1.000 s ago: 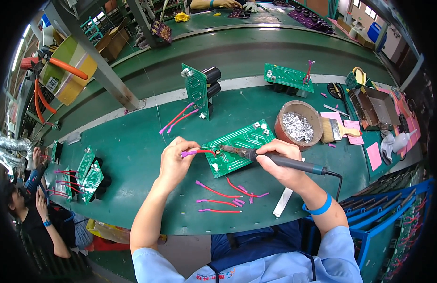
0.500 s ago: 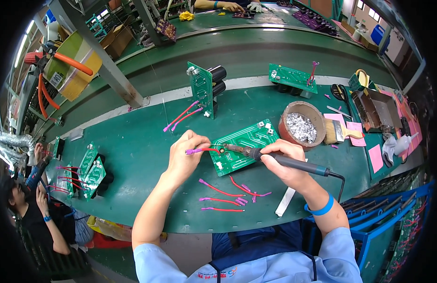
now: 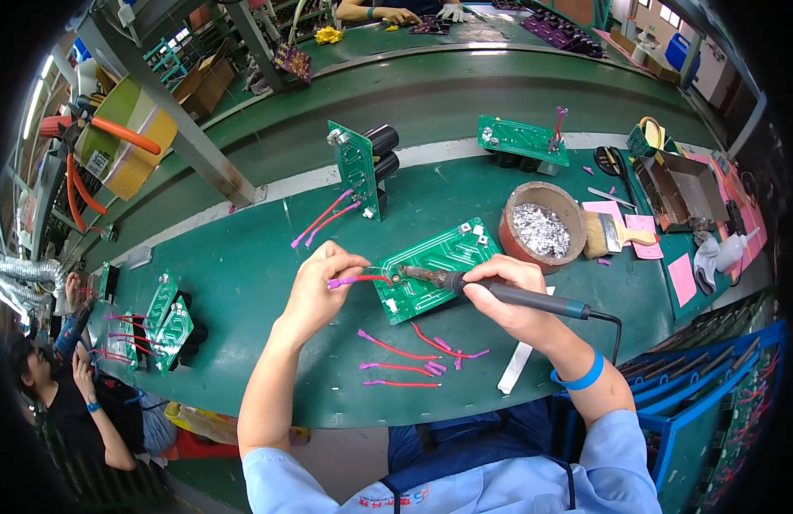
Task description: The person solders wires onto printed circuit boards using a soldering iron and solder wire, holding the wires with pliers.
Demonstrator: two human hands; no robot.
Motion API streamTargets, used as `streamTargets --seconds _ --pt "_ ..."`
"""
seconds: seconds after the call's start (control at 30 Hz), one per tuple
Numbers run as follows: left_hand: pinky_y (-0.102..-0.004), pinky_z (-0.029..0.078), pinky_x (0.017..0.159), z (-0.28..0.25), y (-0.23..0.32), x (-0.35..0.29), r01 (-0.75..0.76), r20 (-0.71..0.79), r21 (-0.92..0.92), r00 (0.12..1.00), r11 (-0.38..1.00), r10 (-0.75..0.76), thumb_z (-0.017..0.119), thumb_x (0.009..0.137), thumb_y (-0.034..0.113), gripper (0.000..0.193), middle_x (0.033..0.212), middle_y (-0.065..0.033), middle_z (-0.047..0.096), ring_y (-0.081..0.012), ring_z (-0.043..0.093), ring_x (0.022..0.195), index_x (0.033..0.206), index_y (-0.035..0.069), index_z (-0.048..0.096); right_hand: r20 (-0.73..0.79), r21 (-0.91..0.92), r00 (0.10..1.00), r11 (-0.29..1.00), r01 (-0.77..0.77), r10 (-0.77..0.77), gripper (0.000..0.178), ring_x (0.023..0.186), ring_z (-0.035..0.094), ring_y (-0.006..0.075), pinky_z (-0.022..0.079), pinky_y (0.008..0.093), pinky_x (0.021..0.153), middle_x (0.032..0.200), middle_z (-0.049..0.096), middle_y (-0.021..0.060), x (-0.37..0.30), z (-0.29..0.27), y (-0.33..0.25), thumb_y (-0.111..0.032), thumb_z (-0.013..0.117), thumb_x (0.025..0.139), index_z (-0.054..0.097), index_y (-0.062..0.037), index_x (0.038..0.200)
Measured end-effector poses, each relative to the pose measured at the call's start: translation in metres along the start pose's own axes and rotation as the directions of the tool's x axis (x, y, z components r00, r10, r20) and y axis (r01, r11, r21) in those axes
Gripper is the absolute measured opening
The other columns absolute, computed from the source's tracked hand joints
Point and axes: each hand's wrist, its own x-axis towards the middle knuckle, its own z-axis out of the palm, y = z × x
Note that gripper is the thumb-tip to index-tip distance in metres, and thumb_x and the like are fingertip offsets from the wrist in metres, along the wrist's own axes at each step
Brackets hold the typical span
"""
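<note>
My right hand (image 3: pixel 512 295) grips a soldering iron (image 3: pixel 533 297) by its dark handle. The iron's tip rests at the left edge of a green circuit board (image 3: pixel 439 265) lying on the bench. My left hand (image 3: pixel 315 283) is closed in a pinch, a thin strand of solder wire (image 3: pixel 375 266) running from its fingertips toward the tip. A red lead with a purple end (image 3: pixel 362 279) passes in front of the left fingers to the board near the tip; whether those fingers also grip it, I cannot tell. Several red leads (image 3: pixel 401 355) with purple ends lie below the board.
A round pot of silvery scraps (image 3: pixel 542 230) and a brush (image 3: pixel 615 236) stand right of the board. Behind are two boards with black cylinders (image 3: pixel 354 171) (image 3: pixel 521 141). More boards (image 3: pixel 169 321) stand at left, near a seated co-worker (image 3: pixel 80 394). A white strip (image 3: pixel 516 367) lies near the front edge.
The whole view has shifted slightly. My left fingers have drawn a little away from the board's edge, and more of the solder strand shows. The iron's tip stays at the same spot.
</note>
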Motion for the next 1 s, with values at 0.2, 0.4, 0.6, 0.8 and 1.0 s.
streamTargets --seconds 0.2,0.4,0.6,0.8,1.0 --pt "-0.0253 0.036 0.048 0.001 0.006 -0.010 0.149 -0.019 -0.103 0.988 0.983 -0.152 0.060 0.066 0.000 0.007 0.064 -0.0069 0.048 -0.0151 0.046 0.054 0.072 0.001 0.056 -0.007 -0.006 1.000 1.000 0.007 -0.007 0.011 0.055 0.049 0.0111 0.038 0.0223 0.048 0.064 0.054 0.0069 0.000 -0.001 0.000 -0.005 0.060 0.065 0.058 0.0010 0.074" --pt "-0.0253 0.035 0.045 0.006 0.011 -0.010 0.092 -0.044 -0.063 0.995 0.994 -0.095 0.060 0.065 0.001 0.006 0.061 -0.0064 0.047 -0.0147 0.045 0.050 0.069 0.001 0.055 -0.010 -0.001 1.000 1.000 -0.001 0.001 0.011 0.054 0.049 0.0114 0.038 0.0226 0.048 0.063 0.054 0.0067 0.000 -0.001 -0.001 -0.005 0.060 0.065 0.058 0.0008 0.074" --pt "-0.0203 0.028 0.041 0.009 0.015 -0.011 0.044 -0.093 -0.006 0.995 0.999 -0.044 0.060 0.065 -0.001 0.006 0.058 -0.0016 0.044 -0.0053 0.035 0.047 0.066 0.001 0.054 -0.005 0.014 1.000 1.000 -0.020 0.020 0.011 0.055 0.049 0.0116 0.038 0.0226 0.048 0.063 0.055 0.0070 0.000 -0.002 -0.001 -0.006 0.061 0.066 0.058 0.0008 0.075" --pt "-0.0282 0.040 0.043 0.015 0.012 -0.013 -0.045 -0.099 0.124 0.993 0.991 0.058 0.061 0.063 0.002 0.009 0.061 -0.0064 0.049 -0.0190 0.051 0.048 0.065 0.004 0.053 0.018 -0.007 0.998 0.999 -0.052 0.052 0.013 0.058 0.055 0.0150 0.042 0.0235 0.052 0.067 0.057 0.0098 0.001 -0.004 -0.004 -0.009 0.061 0.067 0.059 0.0012 0.074" --pt "-0.0292 0.041 0.044 0.021 0.013 -0.013 -0.087 -0.098 0.168 0.990 0.982 0.105 0.061 0.063 0.001 0.007 0.061 -0.0062 0.050 -0.0200 0.052 0.049 0.064 0.004 0.055 0.025 -0.012 0.999 0.999 -0.047 0.047 0.012 0.058 0.055 0.0150 0.042 0.0234 0.052 0.067 0.057 0.0100 0.001 -0.004 -0.005 -0.008 0.061 0.066 0.059 0.0013 0.074"
